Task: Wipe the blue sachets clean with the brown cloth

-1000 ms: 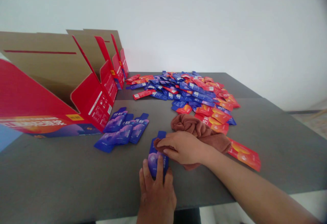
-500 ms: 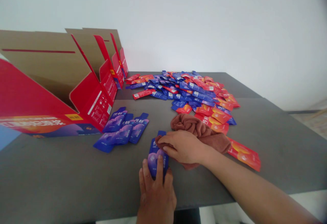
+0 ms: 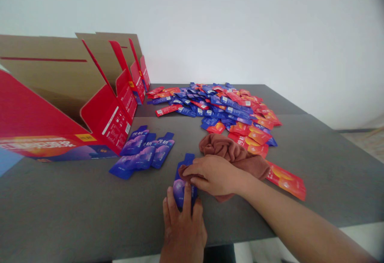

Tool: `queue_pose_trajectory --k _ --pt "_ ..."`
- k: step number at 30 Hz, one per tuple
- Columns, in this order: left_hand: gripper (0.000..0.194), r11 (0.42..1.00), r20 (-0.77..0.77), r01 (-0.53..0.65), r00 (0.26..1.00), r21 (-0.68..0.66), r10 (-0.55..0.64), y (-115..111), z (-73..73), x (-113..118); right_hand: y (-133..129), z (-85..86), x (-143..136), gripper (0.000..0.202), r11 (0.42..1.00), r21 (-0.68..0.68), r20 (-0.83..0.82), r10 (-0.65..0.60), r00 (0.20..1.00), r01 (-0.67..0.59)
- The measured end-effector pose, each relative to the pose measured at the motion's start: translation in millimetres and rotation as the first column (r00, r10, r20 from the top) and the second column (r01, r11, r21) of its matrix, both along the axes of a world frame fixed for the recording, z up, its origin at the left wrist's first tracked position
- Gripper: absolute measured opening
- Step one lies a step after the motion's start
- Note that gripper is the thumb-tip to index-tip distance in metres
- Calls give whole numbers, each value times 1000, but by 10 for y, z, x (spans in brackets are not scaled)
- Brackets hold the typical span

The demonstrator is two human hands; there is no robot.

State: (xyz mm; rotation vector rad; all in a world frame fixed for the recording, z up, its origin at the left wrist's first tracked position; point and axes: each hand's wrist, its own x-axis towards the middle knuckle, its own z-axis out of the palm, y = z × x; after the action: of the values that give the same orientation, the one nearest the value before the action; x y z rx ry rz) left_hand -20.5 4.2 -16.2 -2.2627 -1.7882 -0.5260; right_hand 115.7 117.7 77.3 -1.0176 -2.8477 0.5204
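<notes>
A blue-purple pouch (image 3: 179,188) lies flat on the grey table in front of me. My left hand (image 3: 184,225) rests on its lower end, fingers spread and stretched out, pressing it to the table. Bunched in my right hand (image 3: 217,175) is a brown cloth (image 3: 220,145); the fingers press a fold of it onto the upper part of the pouch and hide its printing there. The rest of the cloth trails to the right, over part of an orange-red pouch (image 3: 286,180).
Several blue-purple pouches (image 3: 144,155) overlap at left, beside an open red carton (image 3: 99,115). More open cartons (image 3: 138,77) stand in a row behind it. A wide heap of blue and red pouches (image 3: 222,105) covers the table's far side, against a white wall.
My right hand has slid the cloth slightly down and left along the pouch, toward my left fingers. The left hand stays in place.
</notes>
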Motion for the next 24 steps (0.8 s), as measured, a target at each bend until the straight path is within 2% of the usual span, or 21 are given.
queue_pose_trajectory --k 7,16,20,24 --pt "31 1000 20 4 1000 -9 -4 4 6 3 50 -44 8 29 993 13 3 -113 994 113" --pt "35 1000 0 13 1000 -2 -13 2 -1 -11 -5 28 17 26 999 -12 -24 52 998 -53" --pt "35 1000 17 7 1000 -8 -7 3 20 -2 -10 7 3 27 999 6 -15 35 999 -35" --pt "30 999 77 1 997 -52 3 8 62 7 15 -47 1 28 998 35 -8 -46 999 47"
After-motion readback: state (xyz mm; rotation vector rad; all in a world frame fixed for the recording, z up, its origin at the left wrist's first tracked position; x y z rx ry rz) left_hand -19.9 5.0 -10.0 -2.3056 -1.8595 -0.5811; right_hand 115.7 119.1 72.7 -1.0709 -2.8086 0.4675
